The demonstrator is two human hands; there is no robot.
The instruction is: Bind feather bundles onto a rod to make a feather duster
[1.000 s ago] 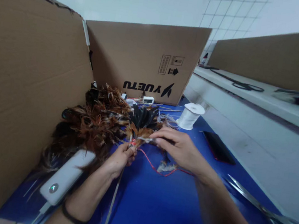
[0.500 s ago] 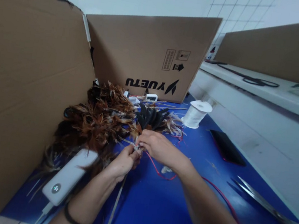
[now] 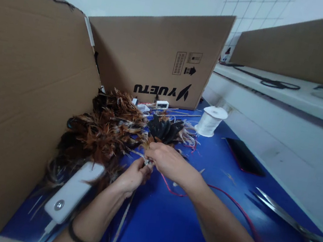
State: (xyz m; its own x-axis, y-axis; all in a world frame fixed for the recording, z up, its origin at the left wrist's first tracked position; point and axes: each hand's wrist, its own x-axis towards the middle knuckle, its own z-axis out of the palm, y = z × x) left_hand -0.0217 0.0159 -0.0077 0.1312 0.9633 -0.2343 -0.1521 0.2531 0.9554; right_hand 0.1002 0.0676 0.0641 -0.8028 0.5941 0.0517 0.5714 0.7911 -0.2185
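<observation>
My left hand (image 3: 137, 174) is closed in a pinch around the bound base of a feather bundle, where a small whitish wrapping (image 3: 147, 161) shows between the fingers. Close above it, my right hand (image 3: 167, 161) has its fingers curled together against the same base; what exactly they grip is hidden. Dark feathers (image 3: 163, 129) fan out beyond my right hand. A thin pale strip (image 3: 120, 226) hangs from under my left hand toward the near edge. Red cord (image 3: 231, 194) runs beneath my right forearm. To the left lies a large heap of brown feathers (image 3: 105, 129).
A white power bank (image 3: 73, 193) with a cable lies left of my left forearm. On the right are a white spool (image 3: 210, 121), a black phone (image 3: 244, 157) and large scissors (image 3: 292, 221). Cardboard panels (image 3: 146, 58) stand behind and left of the blue table (image 3: 159, 234).
My right hand has shifted slightly down and left at the bundle's base, its fingers staying curled. My left hand keeps its hold. The whole view has moved a little.
</observation>
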